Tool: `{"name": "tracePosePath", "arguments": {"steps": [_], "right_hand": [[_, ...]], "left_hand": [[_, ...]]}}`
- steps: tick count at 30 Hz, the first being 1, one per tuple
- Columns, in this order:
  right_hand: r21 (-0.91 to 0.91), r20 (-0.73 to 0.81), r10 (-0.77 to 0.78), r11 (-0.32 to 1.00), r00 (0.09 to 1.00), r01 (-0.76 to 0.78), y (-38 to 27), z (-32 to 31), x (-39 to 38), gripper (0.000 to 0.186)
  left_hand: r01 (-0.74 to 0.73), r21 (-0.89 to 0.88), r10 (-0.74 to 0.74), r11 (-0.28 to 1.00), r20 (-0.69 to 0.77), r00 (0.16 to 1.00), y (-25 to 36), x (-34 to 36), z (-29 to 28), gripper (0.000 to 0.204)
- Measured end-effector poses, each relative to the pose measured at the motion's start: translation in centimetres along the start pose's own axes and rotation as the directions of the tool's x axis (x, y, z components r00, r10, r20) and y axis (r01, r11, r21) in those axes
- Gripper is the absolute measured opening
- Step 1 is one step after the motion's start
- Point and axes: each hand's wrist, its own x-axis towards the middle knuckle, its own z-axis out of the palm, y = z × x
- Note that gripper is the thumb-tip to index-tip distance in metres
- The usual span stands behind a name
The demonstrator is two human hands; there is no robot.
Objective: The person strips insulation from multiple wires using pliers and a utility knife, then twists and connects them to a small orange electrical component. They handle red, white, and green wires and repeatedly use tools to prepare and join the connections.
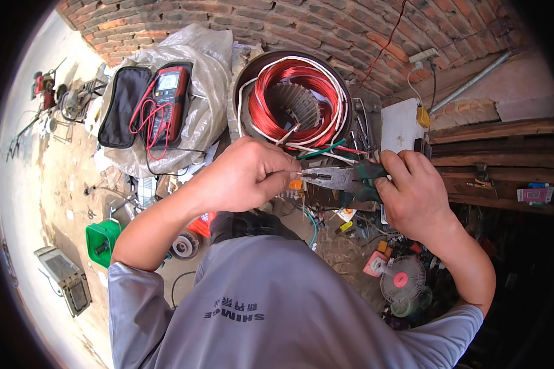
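My left hand [258,172] pinches a thin wire end at the tip of the metal pliers [332,177]. My right hand [412,194] grips the dark green handles of these pliers, whose jaws point left toward the pinched fingers. Just beyond both hands sits a round metal motor housing [242,83] holding red copper windings [271,83] around a slotted core [305,101]. White, green [329,147] and red wire leads lie along its near edge, above the pliers. Exactly where the held wire joins the windings is hidden.
A red multimeter [169,104] with leads and black case lies on plastic sheeting [206,74] at left. A brick wall [351,31] is behind. Wooden planks [492,160] are at right. A green bucket [101,240], a fan [403,280] and assorted clutter lie on the ground [68,184].
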Motion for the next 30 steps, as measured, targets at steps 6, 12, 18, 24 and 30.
{"name": "tracePosePath", "arguments": {"steps": [6,12,18,24,30], "right_hand": [[0.272,0.295,0.057,0.952,0.954,-0.141,0.0,-1.0,0.0,0.029],[0.545,0.734,-0.065,0.651,0.676,-0.528,2.4,-1.6,2.9,0.026],[0.508,0.682,-0.432,-0.300,0.590,-0.807,3.4,2.7,-0.7,0.027],[0.756,0.607,-0.004,0.309,0.794,-0.577,0.4,0.7,-3.1,0.037],[0.344,0.259,0.217,0.890,0.941,-0.300,-2.3,0.0,-3.2,0.044]], "left_hand": [[-0.165,0.211,0.182,0.963,-0.065,0.981,-0.6,-0.5,1.2,0.015],[-0.290,0.405,0.309,0.867,0.019,0.951,-1.4,-0.7,1.5,0.014],[-0.303,0.376,0.345,0.876,-0.048,0.937,-1.6,-0.8,1.6,0.017],[-0.252,0.342,0.297,0.905,-0.084,0.951,-1.6,-1.0,1.2,0.017],[-0.236,0.317,0.274,0.919,-0.080,0.958,-1.1,-0.9,0.9,0.017]]}}
